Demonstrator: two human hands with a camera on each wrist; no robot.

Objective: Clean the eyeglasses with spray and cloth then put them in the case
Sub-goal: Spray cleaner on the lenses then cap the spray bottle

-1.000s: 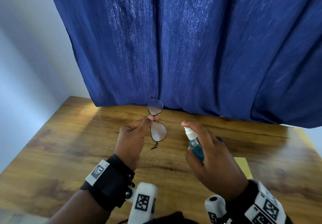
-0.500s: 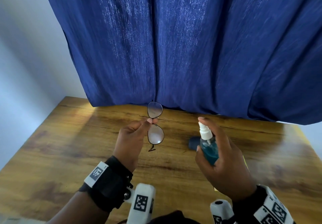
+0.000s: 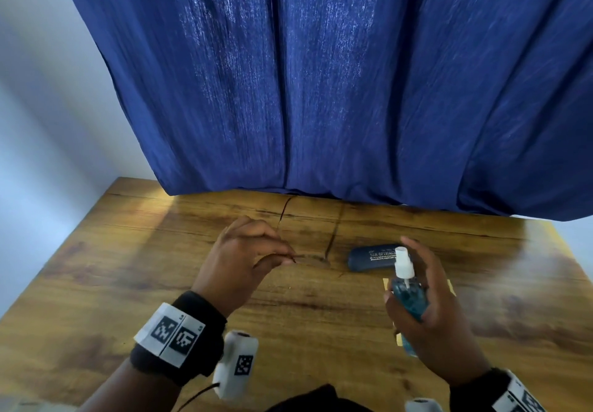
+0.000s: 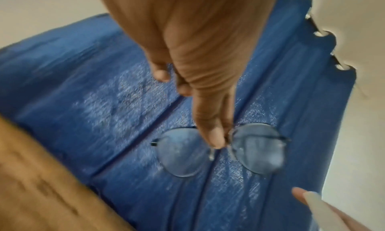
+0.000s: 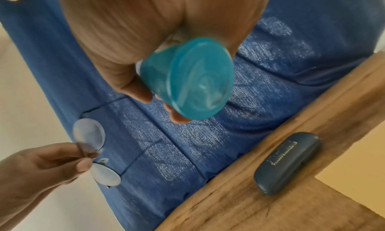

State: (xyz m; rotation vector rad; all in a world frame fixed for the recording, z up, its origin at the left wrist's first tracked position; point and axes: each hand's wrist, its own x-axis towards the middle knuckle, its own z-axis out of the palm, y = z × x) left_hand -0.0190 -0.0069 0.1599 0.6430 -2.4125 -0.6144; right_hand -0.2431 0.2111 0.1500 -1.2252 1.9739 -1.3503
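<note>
The thin-rimmed round-lensed eyeglasses (image 4: 218, 149) are being pinched at the bridge by the left hand (image 3: 244, 264) above the wooden table (image 3: 128, 283). The blue-liquid, white-nozzled spray bottle (image 3: 406, 293) is being gripped by the right hand (image 3: 439, 309), near the closed dark blue case (image 3: 372, 258) lying on the table.

A blue curtain (image 3: 321, 90) hangs behind a wooden table (image 3: 96, 283) beside a pale wall (image 3: 38, 90).

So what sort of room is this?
Probably a room in a home, though that's a guess: a wooden table stands against a pleated blue curtain, beside a plain pale wall.
</note>
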